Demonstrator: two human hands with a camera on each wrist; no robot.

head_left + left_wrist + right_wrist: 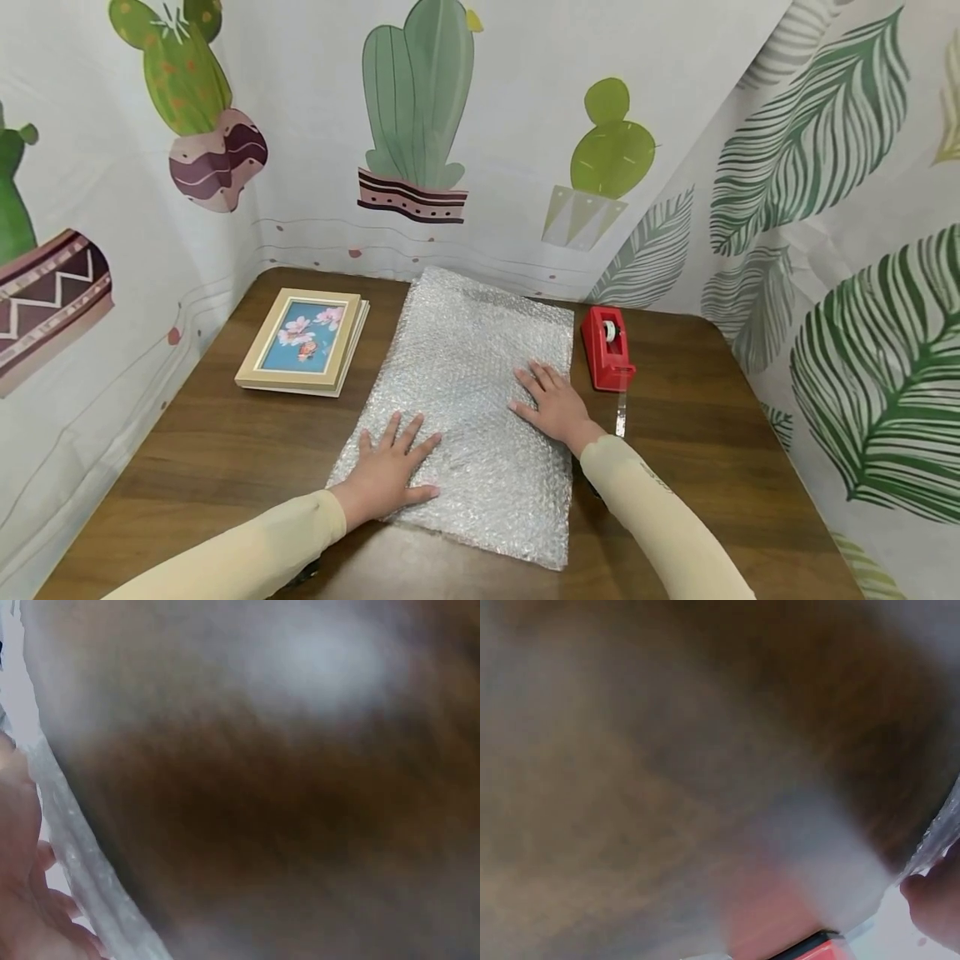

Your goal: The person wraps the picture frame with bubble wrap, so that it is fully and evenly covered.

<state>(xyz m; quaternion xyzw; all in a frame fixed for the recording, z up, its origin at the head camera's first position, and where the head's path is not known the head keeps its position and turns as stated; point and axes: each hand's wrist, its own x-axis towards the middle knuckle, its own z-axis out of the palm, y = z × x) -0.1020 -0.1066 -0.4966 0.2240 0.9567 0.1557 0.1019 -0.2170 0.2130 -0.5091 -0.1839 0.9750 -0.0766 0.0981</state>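
Sleeves (247, 546) (667, 525), both hands (384, 477) (560, 407) on bubble wrap (476, 358)

The piece of bubble wrap (465, 333) is transparent, silvery and roughly rectangular. It lies spread flat, just left of the red tape dispenser (613, 377), reaching nearer and farther than it.

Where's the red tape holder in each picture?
Head view: the red tape holder is right of the middle, beside the bubble wrap.
Left wrist view: it isn't there.
Right wrist view: just a bit of red tape holder peeks in at the bottom, right of centre.
Shared landmark: bubble wrap, in all three.
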